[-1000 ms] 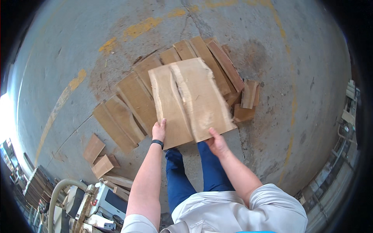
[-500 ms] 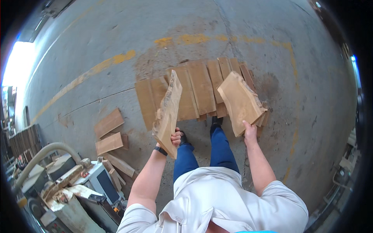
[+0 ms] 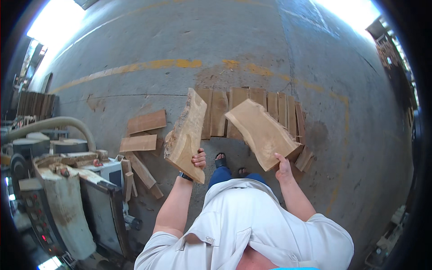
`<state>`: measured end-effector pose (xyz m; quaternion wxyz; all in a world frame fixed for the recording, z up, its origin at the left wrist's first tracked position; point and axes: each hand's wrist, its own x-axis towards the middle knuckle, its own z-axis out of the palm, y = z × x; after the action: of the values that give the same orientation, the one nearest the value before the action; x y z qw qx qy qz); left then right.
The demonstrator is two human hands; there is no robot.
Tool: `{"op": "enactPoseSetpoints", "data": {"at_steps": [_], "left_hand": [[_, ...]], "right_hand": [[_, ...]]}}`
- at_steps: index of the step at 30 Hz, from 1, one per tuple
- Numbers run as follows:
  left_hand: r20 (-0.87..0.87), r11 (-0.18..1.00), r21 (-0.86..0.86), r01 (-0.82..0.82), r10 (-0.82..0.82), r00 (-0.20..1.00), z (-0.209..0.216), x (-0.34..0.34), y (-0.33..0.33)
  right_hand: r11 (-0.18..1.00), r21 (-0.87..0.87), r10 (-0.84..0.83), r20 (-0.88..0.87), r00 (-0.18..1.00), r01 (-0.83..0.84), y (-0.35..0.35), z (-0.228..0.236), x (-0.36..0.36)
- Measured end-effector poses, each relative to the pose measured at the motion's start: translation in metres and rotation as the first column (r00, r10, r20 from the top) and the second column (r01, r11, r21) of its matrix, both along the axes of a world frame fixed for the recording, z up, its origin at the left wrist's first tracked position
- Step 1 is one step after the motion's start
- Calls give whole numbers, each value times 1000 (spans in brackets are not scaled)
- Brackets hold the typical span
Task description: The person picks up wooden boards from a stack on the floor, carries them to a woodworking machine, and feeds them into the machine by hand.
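Gripping two slabs (image 3: 186, 135), one per hand (image 3: 198, 159)

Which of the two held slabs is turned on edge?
The slab in the left hand: the bark-edged slab stands on edge, its narrow rough side facing the camera. The slab in the right hand, the flat slab, shows its broad face.

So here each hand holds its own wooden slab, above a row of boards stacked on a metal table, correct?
Not quite: the head view shows the row of boards lying flat on the concrete floor, not on a metal table. The left hand and right hand do each hold a wooden slab.
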<state>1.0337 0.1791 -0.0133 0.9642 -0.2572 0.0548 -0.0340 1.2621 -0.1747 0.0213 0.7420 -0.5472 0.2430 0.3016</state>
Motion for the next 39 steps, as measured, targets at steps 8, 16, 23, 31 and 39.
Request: {"op": "enactPoseSetpoints", "data": {"at_steps": [8,16,23,31,39], "left_hand": [[-128,887,412,-210,284,950,58,-135,-76],[-552,548,828,122,755,353,139,-227,-181],[-288,317,880,354,948,-134,175,-303,-228],[-242,364,832,419,917,-316,173,-473,-242],[-263,428,800,420,880,-396,164,-619,-241]], "right_hand": [[895,304,353,-34,935,-327,8,46,-22],[740,414,588,-17,809,-530,1,72,-80],[538,390,797,54,602,-747,22,75,-134],[360,408,895,102,434,-839,111,96,-293],[257,450,943,78,325,-855,180,98,-465]]}}
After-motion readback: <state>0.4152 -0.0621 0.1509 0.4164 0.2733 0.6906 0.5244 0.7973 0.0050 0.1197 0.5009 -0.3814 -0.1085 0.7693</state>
